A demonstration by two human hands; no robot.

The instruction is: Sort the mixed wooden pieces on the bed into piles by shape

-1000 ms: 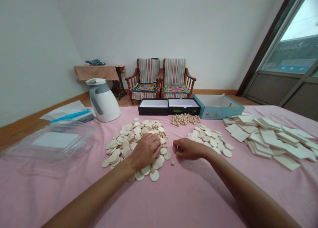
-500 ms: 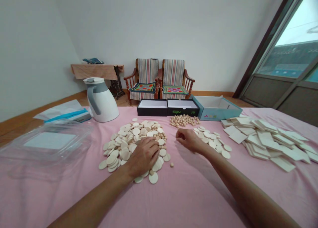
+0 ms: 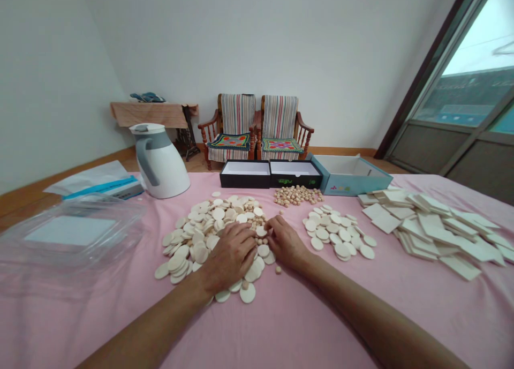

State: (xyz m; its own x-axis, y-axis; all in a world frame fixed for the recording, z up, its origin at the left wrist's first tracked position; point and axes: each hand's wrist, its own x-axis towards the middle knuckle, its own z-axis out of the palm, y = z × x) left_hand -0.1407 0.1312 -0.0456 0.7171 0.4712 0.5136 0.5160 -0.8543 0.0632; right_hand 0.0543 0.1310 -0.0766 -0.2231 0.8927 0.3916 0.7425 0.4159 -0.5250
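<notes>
My left hand [image 3: 233,252] lies palm down over the large pile of pale wooden discs [image 3: 199,232], its fingers extended on top of them. My right hand [image 3: 286,241] is at the right edge of this pile, fingers bent and fingertips close together beside a disc [image 3: 261,232]. Whatever is between those fingertips is hidden. Small wooden beads [image 3: 257,219] are mixed among the discs near both hands. One loose bead [image 3: 278,270] lies on the cloth below my right hand, and another bead [image 3: 281,212] lies above it.
A smaller disc pile [image 3: 339,234] and a bead pile [image 3: 297,195] lie to the right, with square wooden tiles [image 3: 437,227] farther right. Two black boxes [image 3: 246,181] and a light blue box [image 3: 353,185] stand behind. A white jug [image 3: 166,168] and clear plastic container [image 3: 76,235] are at left.
My right hand has moved left, from beside the smaller disc pile to the edge of the large pile. My left hand stays on the discs, almost unmoved.
</notes>
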